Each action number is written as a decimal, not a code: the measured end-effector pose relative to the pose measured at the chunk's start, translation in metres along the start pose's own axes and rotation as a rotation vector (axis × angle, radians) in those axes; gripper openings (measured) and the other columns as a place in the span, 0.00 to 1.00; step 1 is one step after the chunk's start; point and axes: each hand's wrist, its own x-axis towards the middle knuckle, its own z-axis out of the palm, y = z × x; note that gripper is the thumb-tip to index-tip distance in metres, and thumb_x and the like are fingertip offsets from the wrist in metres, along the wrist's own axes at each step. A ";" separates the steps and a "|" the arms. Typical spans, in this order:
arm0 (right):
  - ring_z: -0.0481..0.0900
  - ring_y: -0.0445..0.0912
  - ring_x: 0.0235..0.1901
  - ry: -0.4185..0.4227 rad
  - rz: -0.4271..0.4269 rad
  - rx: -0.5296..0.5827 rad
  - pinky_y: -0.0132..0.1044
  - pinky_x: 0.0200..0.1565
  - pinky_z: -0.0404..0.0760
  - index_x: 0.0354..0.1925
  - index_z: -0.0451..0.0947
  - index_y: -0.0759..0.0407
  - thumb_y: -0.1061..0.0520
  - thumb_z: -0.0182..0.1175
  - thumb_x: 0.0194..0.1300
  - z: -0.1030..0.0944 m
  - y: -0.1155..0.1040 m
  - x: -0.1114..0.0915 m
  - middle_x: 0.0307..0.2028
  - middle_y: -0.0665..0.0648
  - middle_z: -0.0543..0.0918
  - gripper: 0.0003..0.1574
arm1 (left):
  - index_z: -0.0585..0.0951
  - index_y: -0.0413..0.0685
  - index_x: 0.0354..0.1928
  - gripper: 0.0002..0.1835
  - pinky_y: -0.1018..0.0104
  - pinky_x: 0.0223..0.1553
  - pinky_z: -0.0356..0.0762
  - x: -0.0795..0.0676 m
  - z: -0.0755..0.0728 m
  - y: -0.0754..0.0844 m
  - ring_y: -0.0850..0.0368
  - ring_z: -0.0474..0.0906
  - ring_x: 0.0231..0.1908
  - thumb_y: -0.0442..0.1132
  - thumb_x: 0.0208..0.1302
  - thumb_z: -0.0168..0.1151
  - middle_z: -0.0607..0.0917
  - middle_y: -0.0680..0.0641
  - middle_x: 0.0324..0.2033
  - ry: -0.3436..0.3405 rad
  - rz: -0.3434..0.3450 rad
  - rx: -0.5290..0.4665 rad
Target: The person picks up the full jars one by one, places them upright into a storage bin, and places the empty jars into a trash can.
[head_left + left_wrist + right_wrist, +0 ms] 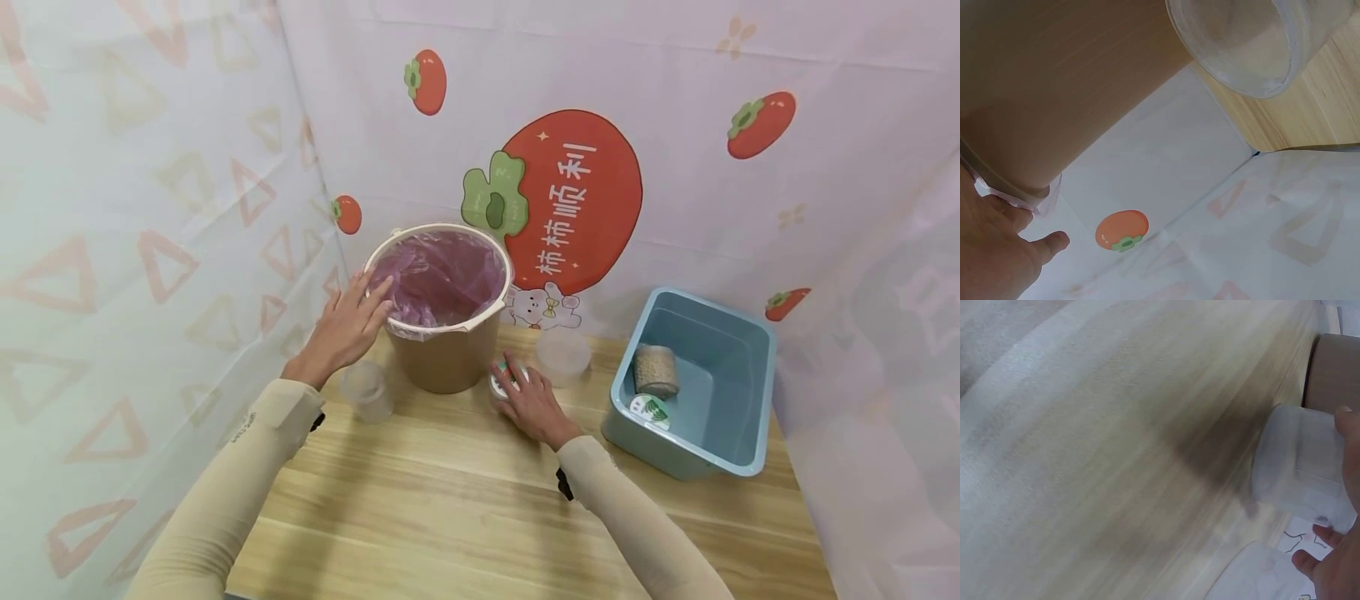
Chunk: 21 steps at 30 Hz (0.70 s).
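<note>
Head view: Leaning over a wood-grain surface (pixel 420 508), a person is working with both hands around a tan bin (pixel 446 362). The right hand (pixel 528 408) is gripping a clear tub (pixel 1297 465), which is sitting just beside the bin's base, a printed lid (pixel 495 387) showing beneath the fingers. Right wrist footage is showing thumb and fingers on opposite sides, parted only to the tub's width; whether its bottom is touching the surface, the angle is not telling. The left hand (pixel 348 325) is resting at the bin's rim, fingers extended and loosely spread, near the purple liner (pixel 423 308); whether it is pinching any film, the pictures are not making clear.

Good handling seems to be calling for light, even pressure, since the tub's thin-looking walls could be buckling under a squeeze. Gripping below the lid would likely be safer than trusting its edge. With a round container (pixel 562 354) standing close by, lifting straight up before moving sideways would be avoiding a knock. The left hand would best be steadying the rim without dragging the liner inward, its wrist clearing the cup (pixel 372 404) below.
</note>
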 end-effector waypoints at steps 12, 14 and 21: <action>0.65 0.70 0.74 -0.012 0.125 -0.013 0.71 0.70 0.69 0.88 0.54 0.48 0.42 0.59 0.83 -0.043 -0.004 -0.022 0.87 0.64 0.52 0.46 | 0.59 0.55 0.88 0.35 0.25 0.82 0.36 -0.001 0.001 0.001 0.38 0.38 0.88 0.62 0.89 0.33 0.48 0.43 0.89 -0.002 -0.002 -0.005; 0.66 0.71 0.74 -0.018 0.131 -0.038 0.71 0.71 0.69 0.88 0.54 0.50 0.41 0.60 0.83 -0.055 -0.004 -0.027 0.87 0.64 0.52 0.47 | 0.59 0.56 0.88 0.35 0.24 0.82 0.36 -0.001 0.001 0.001 0.37 0.39 0.88 0.62 0.89 0.33 0.48 0.43 0.89 -0.002 -0.001 -0.009; 0.67 0.71 0.72 -0.016 0.133 -0.112 0.75 0.68 0.71 0.87 0.56 0.51 0.39 0.59 0.83 -0.087 -0.005 -0.037 0.87 0.65 0.52 0.46 | 0.57 0.57 0.88 0.36 0.23 0.82 0.37 -0.002 0.001 -0.001 0.35 0.39 0.88 0.63 0.88 0.30 0.46 0.43 0.89 -0.010 -0.001 -0.006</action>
